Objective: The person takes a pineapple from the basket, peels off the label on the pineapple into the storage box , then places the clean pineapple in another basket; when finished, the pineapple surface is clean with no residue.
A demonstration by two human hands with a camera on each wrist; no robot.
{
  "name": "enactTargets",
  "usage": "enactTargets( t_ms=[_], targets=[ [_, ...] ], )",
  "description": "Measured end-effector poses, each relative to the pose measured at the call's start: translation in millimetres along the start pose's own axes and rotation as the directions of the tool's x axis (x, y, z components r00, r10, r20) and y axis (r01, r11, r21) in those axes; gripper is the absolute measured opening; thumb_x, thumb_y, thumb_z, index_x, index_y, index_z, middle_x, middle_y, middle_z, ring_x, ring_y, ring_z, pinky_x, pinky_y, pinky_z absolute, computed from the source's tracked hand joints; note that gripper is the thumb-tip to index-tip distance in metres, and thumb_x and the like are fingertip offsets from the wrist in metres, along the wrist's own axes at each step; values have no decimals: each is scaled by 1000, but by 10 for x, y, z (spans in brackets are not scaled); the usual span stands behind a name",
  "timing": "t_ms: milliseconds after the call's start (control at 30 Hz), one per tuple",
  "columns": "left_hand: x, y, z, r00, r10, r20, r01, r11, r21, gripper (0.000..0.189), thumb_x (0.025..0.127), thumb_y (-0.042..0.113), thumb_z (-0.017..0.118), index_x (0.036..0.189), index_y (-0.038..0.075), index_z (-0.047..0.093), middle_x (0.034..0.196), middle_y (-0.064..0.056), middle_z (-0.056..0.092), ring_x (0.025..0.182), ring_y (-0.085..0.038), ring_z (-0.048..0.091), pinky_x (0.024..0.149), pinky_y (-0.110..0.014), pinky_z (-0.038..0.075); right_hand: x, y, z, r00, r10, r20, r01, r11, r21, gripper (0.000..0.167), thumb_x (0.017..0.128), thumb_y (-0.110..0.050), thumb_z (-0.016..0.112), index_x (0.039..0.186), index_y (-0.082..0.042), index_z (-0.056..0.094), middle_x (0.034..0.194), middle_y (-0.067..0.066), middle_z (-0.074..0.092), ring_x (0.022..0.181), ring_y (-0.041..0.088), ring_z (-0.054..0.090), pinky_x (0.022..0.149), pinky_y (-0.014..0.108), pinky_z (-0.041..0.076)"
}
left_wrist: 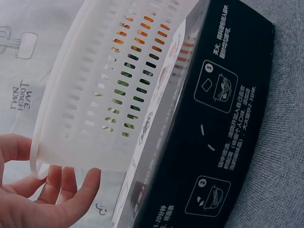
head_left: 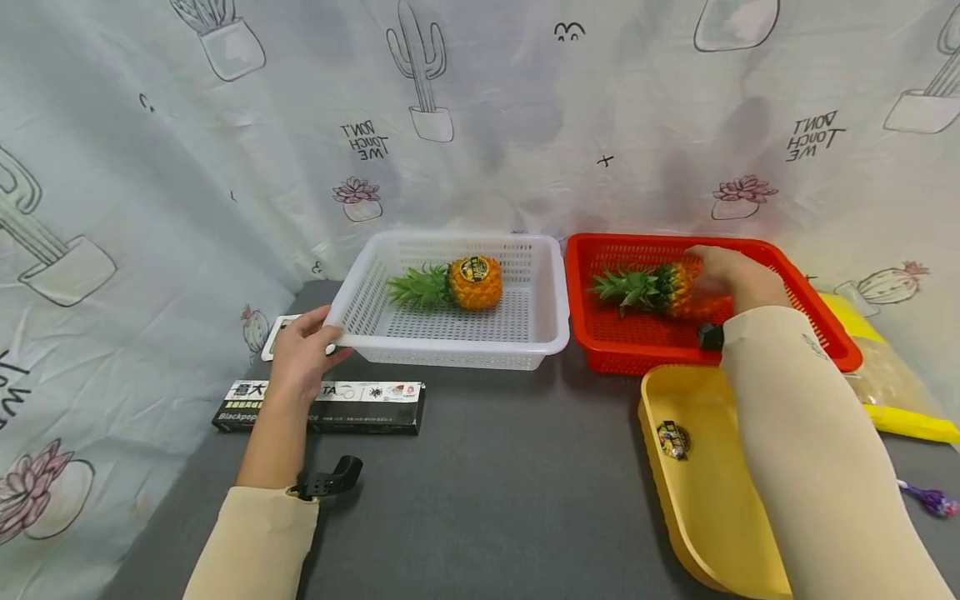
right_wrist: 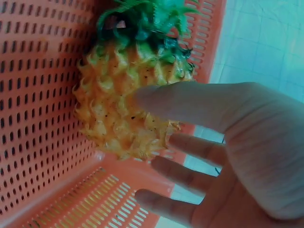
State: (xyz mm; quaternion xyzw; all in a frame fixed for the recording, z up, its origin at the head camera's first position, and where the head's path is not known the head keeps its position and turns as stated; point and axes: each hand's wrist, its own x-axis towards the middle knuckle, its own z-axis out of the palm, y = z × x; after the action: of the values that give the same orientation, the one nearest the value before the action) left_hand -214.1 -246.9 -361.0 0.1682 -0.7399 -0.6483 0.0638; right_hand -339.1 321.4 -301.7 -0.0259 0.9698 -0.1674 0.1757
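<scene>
My left hand grips the near left corner of a white plastic basket, its fingers at the rim in the left wrist view. Inside that basket a small pineapple lies on its side, green crown to the left and a round black-and-yellow label on its skin. At the right, my right hand reaches into a red basket and holds a second pineapple by its body. The thumb lies across its skin in the right wrist view, while the other fingers are at the far side, the index mostly hidden.
A black box lies below my left hand, with a white object behind it. In front of the red basket stands a yellow tray with a round label inside. A yellow-edged bag and a purple-wrapped item are at right.
</scene>
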Motion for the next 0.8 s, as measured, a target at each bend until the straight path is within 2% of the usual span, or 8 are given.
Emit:
enactTargets(
  t_ms=[100, 167, 300, 467, 667, 800],
  targets=[
    [-12, -63, -3, 1000, -7, -9, 7, 1000, -11, 58, 103, 8, 56, 159, 9, 41, 127, 1, 51, 126, -22, 56, 93, -30, 61, -25, -27, -6, 1000, 5, -9, -5, 1000, 6, 88, 91, -12, 71, 163, -5, 22, 151, 35, 36, 127, 55, 38, 104, 77, 38],
    [-12, -93, -2, 1000, -4, -11, 4, 1000, -14, 58, 103, 8, 57, 159, 10, 41, 128, 2, 51, 128, -23, 55, 93, -30, 61, -39, -50, -18, 999, -26, -33, 26, 1000, 14, 85, 92, -11, 70, 162, -2, 23, 152, 35, 36, 128, 55, 40, 105, 76, 38],
    [0, -97, 0, 1000, 9, -10, -10, 999, -32, 59, 103, 9, 58, 160, 10, 40, 126, 3, 50, 127, -21, 55, 94, -31, 60, -87, -128, -71, 993, -86, -81, 88, 996, 12, 81, 94, -9, 66, 162, 1, 23, 156, 37, 30, 133, 57, 36, 110, 76, 33],
    [7, -46, -5, 1000, 13, -10, -13, 999, -43, 59, 103, 8, 57, 159, 9, 40, 124, 5, 50, 118, -15, 56, 95, -31, 60, -137, -278, -151, 980, -174, -92, 176, 984, 13, 77, 97, -11, 62, 160, 5, 22, 160, 40, 22, 141, 60, 26, 115, 75, 25],
    [25, -34, 0, 1000, 26, -8, -26, 999, -25, 59, 103, 8, 57, 159, 7, 40, 124, 3, 51, 118, -17, 57, 90, -28, 61, -218, -479, -192, 964, -234, -129, 236, 972, -3, 74, 100, -17, 60, 161, 1, 24, 158, 38, 29, 141, 58, 33, 113, 74, 30],
    [41, -65, -19, 1000, 10, 2, -9, 999, -40, 59, 103, 9, 58, 160, 9, 40, 127, 3, 51, 127, -23, 55, 90, -28, 61, -273, -636, -163, 955, -264, -135, 266, 964, -1, 73, 101, -22, 61, 162, -4, 27, 157, 36, 35, 142, 56, 35, 114, 72, 31]
  ],
)
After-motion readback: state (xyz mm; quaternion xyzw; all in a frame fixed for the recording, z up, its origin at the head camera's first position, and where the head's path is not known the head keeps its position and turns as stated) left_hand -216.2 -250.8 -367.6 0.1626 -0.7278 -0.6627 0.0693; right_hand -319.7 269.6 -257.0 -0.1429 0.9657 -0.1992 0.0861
